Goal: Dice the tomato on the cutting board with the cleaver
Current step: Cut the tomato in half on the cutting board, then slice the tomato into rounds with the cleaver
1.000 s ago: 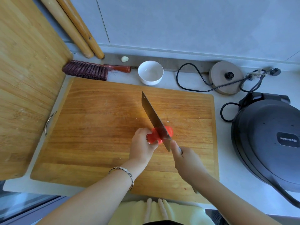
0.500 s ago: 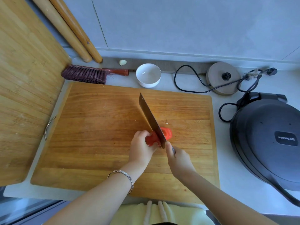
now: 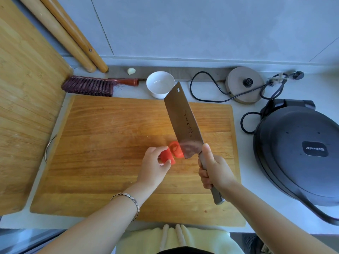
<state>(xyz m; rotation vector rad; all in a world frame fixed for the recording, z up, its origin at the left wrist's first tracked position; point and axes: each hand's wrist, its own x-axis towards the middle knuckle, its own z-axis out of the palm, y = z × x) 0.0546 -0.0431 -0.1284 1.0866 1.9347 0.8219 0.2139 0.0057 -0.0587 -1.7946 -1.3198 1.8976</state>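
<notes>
A red tomato lies cut in two on the wooden cutting board (image 3: 102, 147). My left hand (image 3: 154, 165) grips the left tomato piece (image 3: 166, 155) between thumb and fingers. The right tomato piece (image 3: 175, 149) leans cut face up against the cleaver (image 3: 183, 121). My right hand (image 3: 213, 169) is closed around the cleaver's grey handle, thumb along the blade's heel. The broad blade is tilted to the right so its flat side shows, tip pointing away towards the bowl.
A white bowl (image 3: 160, 84) stands just beyond the board's far edge, with a brush (image 3: 91, 86) and a garlic clove (image 3: 131, 71) to its left. A second board (image 3: 23, 107) leans at the left. A kettle base (image 3: 244, 84) with cable and a black electric pan (image 3: 300, 149) sit at the right.
The cleaver went through the tomato and has since tilted to the right, pushing one piece aside. My left hand still holds the other piece. The camera view has shifted slightly.
</notes>
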